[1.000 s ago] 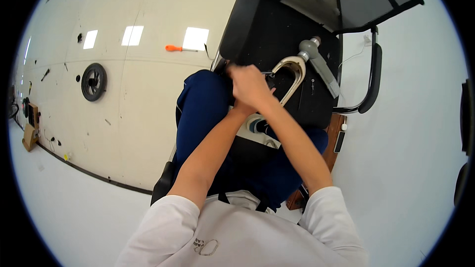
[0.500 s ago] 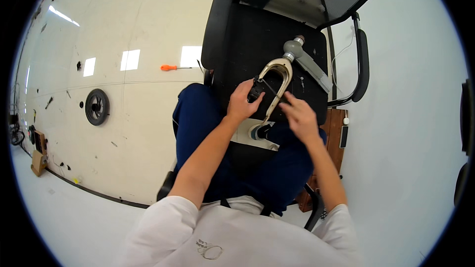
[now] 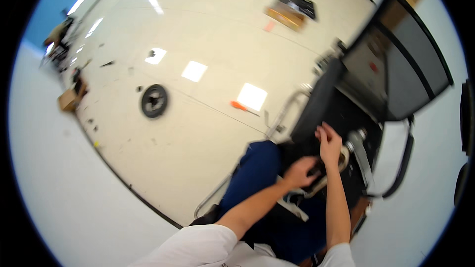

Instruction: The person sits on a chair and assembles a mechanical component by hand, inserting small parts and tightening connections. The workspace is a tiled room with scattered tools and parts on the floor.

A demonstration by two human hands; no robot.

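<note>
A beige two-legged fork point(image 3: 344, 157) lies on the black chair seat point(image 3: 354, 110), partly hidden by my right forearm. At its far end is a grey tube-like arm point(image 3: 365, 165). My left hand point(image 3: 299, 172) is closed around a small black part point(image 3: 314, 169) beside the fork; blur hides its exact kind. Farther up, my right hand point(image 3: 330, 146) is raised over the seat near the armrest, its fingertips bent together. Anything pinched there is too small to make out.
An orange-handled screwdriver point(image 3: 239, 106) and a small black-tyred wheel point(image 3: 154, 101) lie on the pale floor. A cardboard box point(image 3: 286, 16) stands farther back. The chair's black armrest point(image 3: 319, 101) and mesh backrest point(image 3: 413, 64) rise around the seat. Small dark parts are scattered leftward.
The view has swung left, shifting the chair and hands rightward in the picture. My right hand has left the fork's right leg and moved up past my left hand, its fingers drawing together.
</note>
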